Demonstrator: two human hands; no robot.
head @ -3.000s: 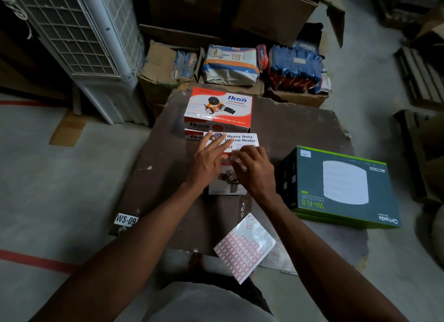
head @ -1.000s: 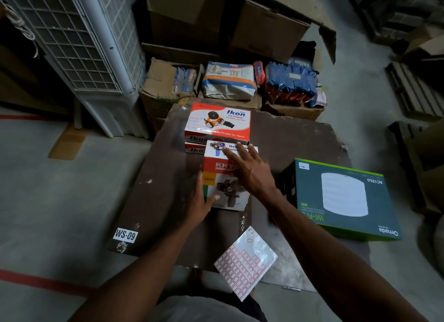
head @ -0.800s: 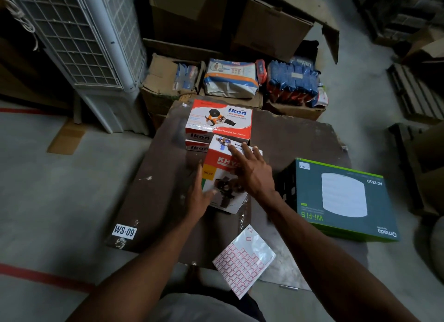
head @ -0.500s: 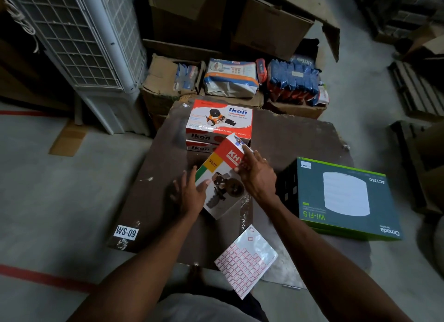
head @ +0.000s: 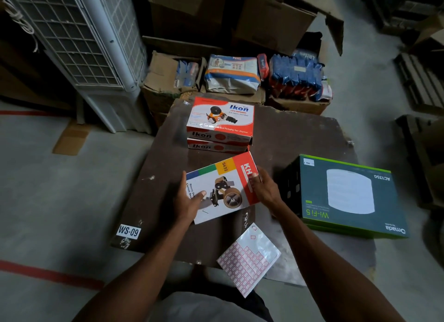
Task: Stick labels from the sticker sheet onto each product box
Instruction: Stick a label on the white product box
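The carton sealer box [head: 222, 187], gripped at both sides by the left hand [head: 186, 202] and right hand [head: 265, 189], should be laid flat before a label is pressed on.

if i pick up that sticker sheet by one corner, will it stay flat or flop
The sticker sheet looks thin and glossy, so it would probably droop from one corner. It also seems to overhang the board's near edge, so a push could likely slide it off. It is probably very light.
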